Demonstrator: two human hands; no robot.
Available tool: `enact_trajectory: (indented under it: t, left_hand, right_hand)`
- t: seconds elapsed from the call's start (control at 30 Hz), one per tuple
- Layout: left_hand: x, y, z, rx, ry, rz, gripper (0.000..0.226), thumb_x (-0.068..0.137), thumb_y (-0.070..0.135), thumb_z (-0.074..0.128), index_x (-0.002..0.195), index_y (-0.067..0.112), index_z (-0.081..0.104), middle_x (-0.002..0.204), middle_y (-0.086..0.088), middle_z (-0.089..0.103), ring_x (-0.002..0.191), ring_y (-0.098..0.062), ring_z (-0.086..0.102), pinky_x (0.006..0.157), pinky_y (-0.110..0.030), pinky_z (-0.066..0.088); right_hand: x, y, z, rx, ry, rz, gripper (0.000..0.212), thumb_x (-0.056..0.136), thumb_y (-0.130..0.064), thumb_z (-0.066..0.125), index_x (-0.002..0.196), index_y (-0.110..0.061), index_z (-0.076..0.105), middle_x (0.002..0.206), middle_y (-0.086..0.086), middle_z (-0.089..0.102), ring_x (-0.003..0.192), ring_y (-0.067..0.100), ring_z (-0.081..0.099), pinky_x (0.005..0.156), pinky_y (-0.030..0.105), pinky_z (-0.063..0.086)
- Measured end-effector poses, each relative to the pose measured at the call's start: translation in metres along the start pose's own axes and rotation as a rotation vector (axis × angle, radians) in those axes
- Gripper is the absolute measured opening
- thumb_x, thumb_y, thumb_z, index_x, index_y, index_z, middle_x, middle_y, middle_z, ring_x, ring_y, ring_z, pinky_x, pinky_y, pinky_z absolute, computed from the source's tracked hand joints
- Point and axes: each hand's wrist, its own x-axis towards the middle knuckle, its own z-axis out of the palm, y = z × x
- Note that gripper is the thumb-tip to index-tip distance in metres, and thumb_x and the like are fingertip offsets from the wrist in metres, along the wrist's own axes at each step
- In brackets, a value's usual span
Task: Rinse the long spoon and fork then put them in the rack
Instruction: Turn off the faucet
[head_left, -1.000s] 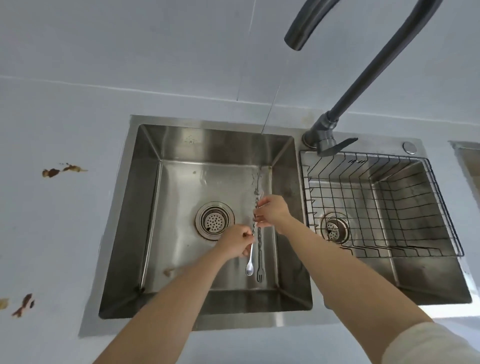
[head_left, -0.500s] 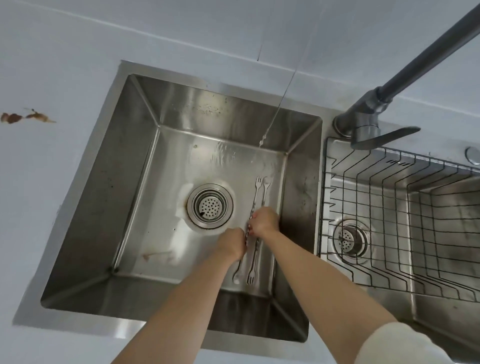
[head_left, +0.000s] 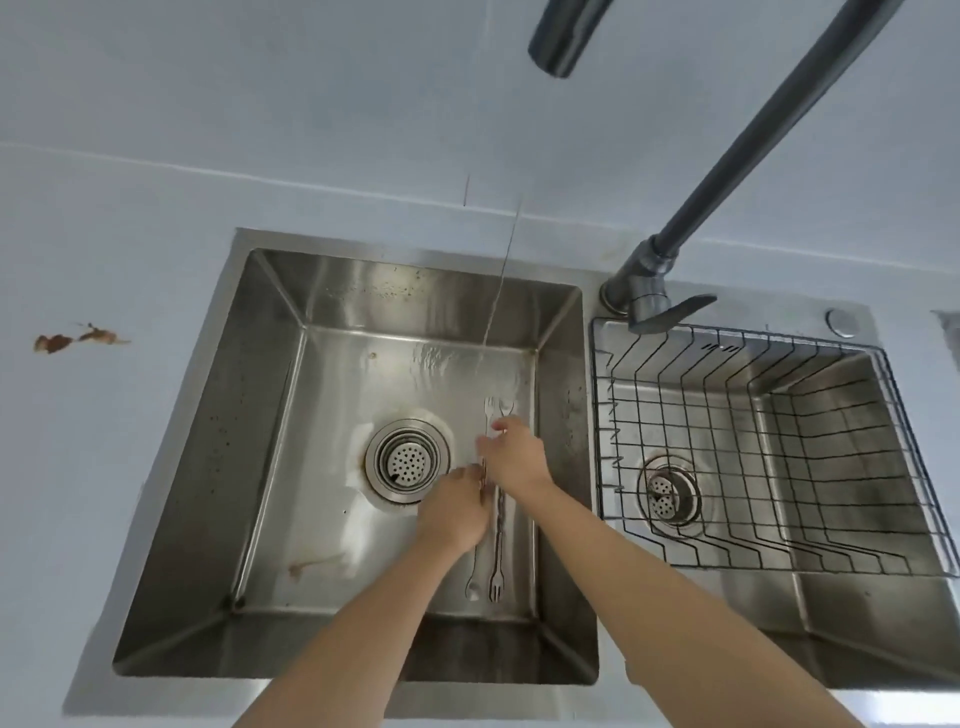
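Counter: pale, one brown stain near its left edge.
Basins: two; left sink, one drain.
Cutlery: one spoon and one fork, over the sink's right side.
Left hand: closed around both handles.
Right hand: pinching them higher up.
Water: one thin stream.
Rack: one, in the right basin.

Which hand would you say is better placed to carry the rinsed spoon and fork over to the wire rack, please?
Probably the right hand. It already grips the long spoon and fork along with the left hand, and it is the one nearer the wire rack in the right-hand basin, so it would not cross over the other arm.
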Motion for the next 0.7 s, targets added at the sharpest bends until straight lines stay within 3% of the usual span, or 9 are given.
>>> enact_trajectory:
  t: [0.13, 0.23, 0.3, 0.4, 0.53, 0.7]
  left_hand:
    - [-0.011, 0.026, -0.026, 0.056, 0.202, 0.284, 0.05, 0.095, 0.035, 0.027, 0.139, 0.012, 0.033, 0.143, -0.009, 0.043, 0.131, -0.024, 0.04, 0.109, -0.037, 0.037]
    - [-0.023, 0.056, -0.045, 0.178, 0.16, 0.372, 0.072, 0.084, 0.051, 0.001, 0.146, 0.015, 0.009, 0.157, -0.007, 0.011, 0.145, -0.023, 0.01, 0.119, -0.038, 0.012]
    - [-0.026, 0.073, -0.05, 0.252, 0.085, 0.408, 0.067, 0.09, 0.051, 0.008, 0.147, 0.017, -0.002, 0.158, -0.004, -0.007, 0.146, -0.022, -0.005, 0.119, -0.041, 0.002]
    - [-0.025, 0.091, -0.047, 0.395, 0.011, 0.482, 0.072, 0.087, 0.053, 0.01, 0.146, 0.015, -0.009, 0.147, 0.0, -0.026, 0.145, -0.023, -0.013, 0.119, -0.046, -0.001]
    - [-0.021, 0.099, -0.036, 0.561, -0.083, 0.481, 0.069, 0.094, 0.051, 0.015, 0.144, 0.013, -0.014, 0.153, -0.004, -0.022, 0.143, -0.021, -0.018, 0.117, -0.044, -0.008]
    - [-0.016, 0.093, -0.031, 0.642, -0.141, 0.453, 0.069, 0.094, 0.053, 0.013, 0.144, 0.015, -0.016, 0.155, -0.004, -0.019, 0.143, -0.021, -0.019, 0.117, -0.045, -0.01]
  right_hand:
    - [-0.04, -0.026, -0.042, 0.25, 0.046, -0.064, 0.053, 0.094, -0.027, 0.047, 0.142, -0.01, 0.031, 0.136, 0.008, 0.05, 0.124, 0.021, 0.049, 0.092, 0.023, 0.036]
    - [-0.059, -0.033, -0.08, 0.471, 0.121, -0.055, 0.059, 0.094, -0.029, 0.045, 0.146, -0.012, 0.024, 0.142, 0.006, 0.045, 0.13, 0.02, 0.043, 0.111, 0.035, 0.034]
    - [-0.071, -0.037, -0.107, 0.676, 0.144, -0.06, 0.056, 0.096, -0.031, 0.043, 0.146, -0.013, 0.025, 0.142, 0.002, 0.043, 0.13, 0.017, 0.041, 0.113, 0.035, 0.031]
    - [-0.084, -0.041, -0.142, 1.047, 0.127, -0.089, 0.056, 0.099, -0.031, 0.035, 0.148, -0.01, 0.019, 0.152, 0.007, 0.031, 0.141, 0.02, 0.03, 0.116, 0.034, 0.023]
    - [-0.084, -0.042, -0.167, 1.267, 0.098, -0.124, 0.061, 0.1, -0.04, 0.025, 0.151, -0.014, 0.004, 0.159, 0.01, 0.009, 0.147, 0.023, 0.013, 0.117, 0.035, 0.019]
    - [-0.075, -0.047, -0.172, 1.205, 0.126, -0.158, 0.075, 0.097, -0.049, 0.019, 0.147, 0.0, -0.007, 0.158, 0.018, -0.005, 0.146, 0.027, 0.001, 0.117, 0.027, 0.01]
